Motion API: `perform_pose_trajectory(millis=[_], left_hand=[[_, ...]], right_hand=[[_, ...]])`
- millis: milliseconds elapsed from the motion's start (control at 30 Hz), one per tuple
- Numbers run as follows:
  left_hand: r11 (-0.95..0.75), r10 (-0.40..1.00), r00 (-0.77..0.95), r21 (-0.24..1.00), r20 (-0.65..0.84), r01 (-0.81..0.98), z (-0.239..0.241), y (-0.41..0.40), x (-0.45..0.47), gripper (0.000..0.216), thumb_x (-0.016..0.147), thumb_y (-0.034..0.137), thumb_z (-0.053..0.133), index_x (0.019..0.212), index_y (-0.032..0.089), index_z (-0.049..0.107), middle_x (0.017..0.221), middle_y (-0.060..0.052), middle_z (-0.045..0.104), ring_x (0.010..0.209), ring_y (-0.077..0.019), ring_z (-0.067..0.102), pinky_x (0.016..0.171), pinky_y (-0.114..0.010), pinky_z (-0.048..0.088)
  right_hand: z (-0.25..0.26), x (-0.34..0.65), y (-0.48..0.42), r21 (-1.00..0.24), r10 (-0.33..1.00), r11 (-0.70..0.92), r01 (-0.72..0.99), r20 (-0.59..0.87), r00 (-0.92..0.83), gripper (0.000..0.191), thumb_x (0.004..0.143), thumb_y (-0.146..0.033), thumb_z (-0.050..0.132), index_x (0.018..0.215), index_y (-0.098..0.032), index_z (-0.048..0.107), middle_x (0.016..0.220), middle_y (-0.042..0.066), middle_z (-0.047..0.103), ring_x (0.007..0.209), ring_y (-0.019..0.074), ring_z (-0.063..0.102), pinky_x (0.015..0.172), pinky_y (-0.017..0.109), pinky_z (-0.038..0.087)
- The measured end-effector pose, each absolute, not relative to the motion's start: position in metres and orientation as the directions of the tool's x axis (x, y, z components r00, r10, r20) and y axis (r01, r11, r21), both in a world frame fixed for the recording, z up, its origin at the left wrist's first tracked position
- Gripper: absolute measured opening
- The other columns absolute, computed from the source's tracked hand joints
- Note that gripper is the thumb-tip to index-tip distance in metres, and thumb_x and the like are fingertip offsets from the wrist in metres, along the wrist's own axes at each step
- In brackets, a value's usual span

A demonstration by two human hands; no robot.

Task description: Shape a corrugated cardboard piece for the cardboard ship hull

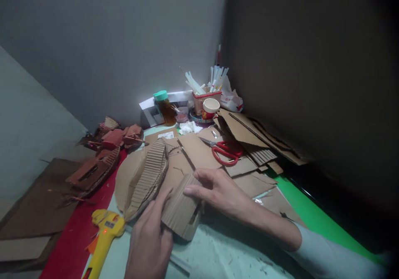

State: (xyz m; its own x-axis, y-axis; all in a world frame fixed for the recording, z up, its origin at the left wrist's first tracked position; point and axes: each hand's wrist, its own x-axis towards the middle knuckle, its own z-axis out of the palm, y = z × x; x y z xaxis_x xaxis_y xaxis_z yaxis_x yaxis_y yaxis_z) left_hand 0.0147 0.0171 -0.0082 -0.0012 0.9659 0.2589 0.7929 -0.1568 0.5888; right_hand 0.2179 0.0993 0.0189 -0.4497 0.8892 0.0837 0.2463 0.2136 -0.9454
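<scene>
My left hand (149, 241) and my right hand (222, 193) both rest on a small folded piece of corrugated cardboard (182, 210) near the table's front. The left thumb presses its near left side, while the right fingers lie flat over its top right. Just left of it lies a boat-shaped corrugated cardboard hull (149, 179). A yellow glue gun (104, 237) lies at the lower left, beside my left hand.
Red-handled scissors (226, 150) lie on flat cardboard sheets (249, 133) behind my right hand. Red-brown cardboard boat models (99, 162) sit at the left. At the back corner stand a bottle (165, 108), a paper cup (210, 107) and a box of sticks (205, 87).
</scene>
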Motion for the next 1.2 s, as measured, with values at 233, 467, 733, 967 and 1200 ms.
perform_pose_trajectory(millis=[233, 467, 733, 967, 1200], left_hand=[[-0.081, 0.995, 0.018, 0.689, 0.099, 0.72, 0.005, 0.027, -0.008, 0.063, 0.086, 0.028, 0.049, 0.148, 0.022, 0.048, 0.13, -0.01, 0.072, 0.117, -0.0251, 0.069, 0.1, -0.049, 0.057], [-0.139, 0.99, 0.105, 0.676, 0.091, 0.724, 0.023, 0.02, -0.033, 0.051, 0.09, 0.047, 0.068, 0.139, 0.053, 0.055, 0.136, 0.012, 0.07, 0.119, -0.0133, 0.069, 0.098, -0.022, 0.054], [-0.12, 0.983, 0.185, 0.759, 0.0, 0.64, 0.022, 0.023, -0.021, 0.047, 0.098, 0.048, 0.055, 0.145, 0.051, 0.051, 0.152, 0.012, 0.056, 0.143, -0.0148, 0.048, 0.113, -0.028, 0.042], [-0.033, 0.993, 0.118, 0.953, -0.003, 0.301, 0.033, 0.014, -0.013, 0.069, 0.079, 0.076, 0.064, 0.14, 0.044, 0.06, 0.149, 0.002, 0.061, 0.138, -0.0301, 0.056, 0.108, -0.041, 0.053], [-0.059, 0.998, -0.018, 0.975, 0.065, 0.216, 0.026, 0.018, 0.005, 0.076, 0.075, 0.071, 0.073, 0.14, 0.034, 0.059, 0.144, -0.004, 0.066, 0.136, -0.0357, 0.056, 0.108, -0.048, 0.055]], right_hand=[[0.025, 0.22, 0.097, -0.932, 0.891, 0.218, 0.289, 0.069, -0.449, 0.035, 0.09, -0.048, 0.067, 0.073, -0.018, 0.062, 0.067, -0.003, 0.056, 0.065, 0.0138, 0.049, 0.057, 0.026, 0.033], [0.03, 0.223, 0.095, -0.908, 0.891, 0.237, 0.345, 0.061, -0.45, 0.037, 0.09, -0.046, 0.068, 0.067, -0.019, 0.056, 0.063, -0.005, 0.05, 0.062, 0.0122, 0.044, 0.056, 0.026, 0.03], [0.03, 0.227, 0.101, -0.895, 0.884, 0.264, 0.359, 0.075, -0.462, 0.035, 0.093, -0.046, 0.064, 0.072, -0.019, 0.058, 0.068, -0.004, 0.052, 0.066, 0.0133, 0.048, 0.058, 0.027, 0.032], [0.057, 0.229, 0.082, -0.842, 0.835, 0.422, 0.336, 0.215, -0.507, 0.032, 0.091, -0.042, 0.072, 0.074, -0.02, 0.057, 0.066, -0.007, 0.047, 0.062, 0.0115, 0.044, 0.057, 0.026, 0.032], [0.065, 0.228, 0.055, -0.51, 0.537, 0.826, 0.241, 0.58, -0.613, 0.031, 0.106, -0.041, 0.054, 0.093, -0.017, 0.071, 0.079, 0.003, 0.067, 0.072, 0.017, 0.057, 0.065, 0.028, 0.046]])
